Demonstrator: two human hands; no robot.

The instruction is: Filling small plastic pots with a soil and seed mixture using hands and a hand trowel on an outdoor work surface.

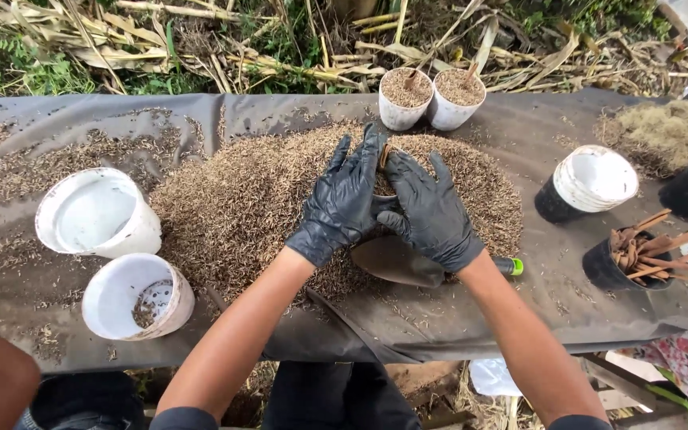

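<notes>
L hand (342,199) + R hand (431,209), black gloves, both grips wrapped round small pot (382,185) in husk pile (240,207); trowel (408,263) under R wrist, 2 filled white pots (428,99) behind.

I'm looking at an outdoor potting spot: a dark-sheeted surface (455,318) heaped with husks (248,207), white pots (97,215), dry stalks (201,48) on grass behind.

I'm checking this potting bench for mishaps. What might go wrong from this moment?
1. Both gloved hands, left hand and right hand, press around a small pot half sunk in the husk pile; it may tip and spill.
2. The trowel lies just under the right wrist and might get knocked away.
3. The two empty white pots lie tipped near the table's front edge and may roll off.
</notes>
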